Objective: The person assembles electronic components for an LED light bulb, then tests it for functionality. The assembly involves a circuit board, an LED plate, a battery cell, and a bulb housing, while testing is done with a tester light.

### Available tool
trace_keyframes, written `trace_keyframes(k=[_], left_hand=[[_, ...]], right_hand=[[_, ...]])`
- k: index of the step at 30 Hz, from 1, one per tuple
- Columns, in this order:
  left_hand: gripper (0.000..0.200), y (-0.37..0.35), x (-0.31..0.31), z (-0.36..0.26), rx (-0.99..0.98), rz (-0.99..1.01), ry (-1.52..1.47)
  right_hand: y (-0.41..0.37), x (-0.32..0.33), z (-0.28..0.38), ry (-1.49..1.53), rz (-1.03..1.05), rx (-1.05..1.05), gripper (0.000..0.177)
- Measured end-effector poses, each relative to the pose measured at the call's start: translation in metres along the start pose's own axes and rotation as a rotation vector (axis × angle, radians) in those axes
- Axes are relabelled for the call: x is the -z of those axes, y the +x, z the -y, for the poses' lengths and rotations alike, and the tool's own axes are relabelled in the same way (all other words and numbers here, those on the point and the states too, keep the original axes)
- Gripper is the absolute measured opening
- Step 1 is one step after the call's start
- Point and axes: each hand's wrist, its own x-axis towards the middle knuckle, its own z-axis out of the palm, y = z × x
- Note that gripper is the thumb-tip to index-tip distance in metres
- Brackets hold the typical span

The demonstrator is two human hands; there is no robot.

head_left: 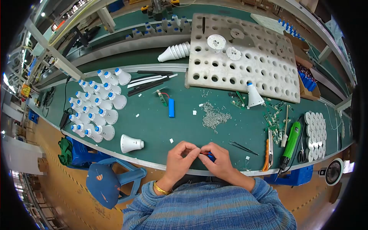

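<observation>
- Find the blue part (209, 156) with red wire (203, 152) over the green bench's (157, 126) near edge, mostly hidden;
- Gripped in the right hand (217, 160); pinched at the wire, apparently, by the left hand (179, 159);
- Judge light, stiff, perhaps slippery in the body; soft, fragile at the wire;
- Best held by its sides, not the wire.

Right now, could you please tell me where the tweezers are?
In the head view, the black tweezers lie right of centre, between the right hand and an orange-handled tool.
</observation>
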Motion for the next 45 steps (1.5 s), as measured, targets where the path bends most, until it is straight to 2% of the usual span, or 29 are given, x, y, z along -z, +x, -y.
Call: trace_keyframes(k=[4,7,10,13,17,20,22,25,28,29,32,35,38,44,45], left_hand=[[0.010,0.000,0.001,0.002,0.027,0.038,-0.116],[0.010,0.000,0.000,0.006,0.020,0.031,-0.128],[0.011,0.002,-0.002,0.010,-0.010,0.023,-0.135],[0.009,0.004,-0.007,0.010,-0.017,-0.001,-0.173],[0.007,0.006,-0.013,0.011,0.056,-0.036,-0.152],[0.007,0.011,-0.017,0.003,0.009,-0.012,-0.072],[0.008,0.022,-0.011,0.004,-0.062,-0.038,-0.028],[0.012,0.043,-0.025,-0.018,-0.058,-0.032,0.108],[0.017,0.064,-0.053,-0.029,-0.136,0.193,0.302],[0.022,0.077,-0.057,-0.028,-0.220,0.296,0.497],[0.025,0.097,-0.085,-0.039,-0.470,0.427,0.905],[0.025,0.102,-0.114,-0.046,-0.487,0.624,0.888],[0.025,0.118,-0.147,-0.038,-0.411,0.837,0.844],[0.024,0.135,-0.218,0.001,-0.482,0.712,0.823],[0.023,0.135,-0.227,0.005,-0.446,0.710,0.817]], right_hand=[[0.001,-0.002,-0.009,-0.056,-0.045,0.103,0.011],[0.004,-0.002,-0.013,0.066,-0.015,0.039,0.009],[0.003,0.000,-0.020,0.327,0.066,-0.219,0.009],[0.003,-0.002,-0.024,0.335,0.032,-0.205,0.011],[0.003,-0.001,-0.020,0.149,-0.116,-0.024,0.005],[0.000,0.008,-0.016,0.201,-0.124,-0.065,0.007],[-0.005,0.011,-0.017,0.223,-0.143,0.003,0.007],[-0.017,0.020,-0.016,0.267,-0.146,0.061,0.007],[-0.032,0.028,-0.013,0.290,-0.165,0.075,0.007],[-0.036,0.031,-0.013,0.292,-0.177,0.081,0.007],[-0.045,0.043,-0.015,0.300,-0.231,0.080,0.008],[-0.057,0.053,-0.018,0.376,-0.318,-0.019,0.009],[-0.069,0.059,-0.024,0.404,-0.426,-0.083,0.011],[-0.075,0.062,-0.024,0.443,-0.529,-0.130,0.013],[-0.074,0.063,-0.024,0.436,-0.529,-0.123,0.013]])
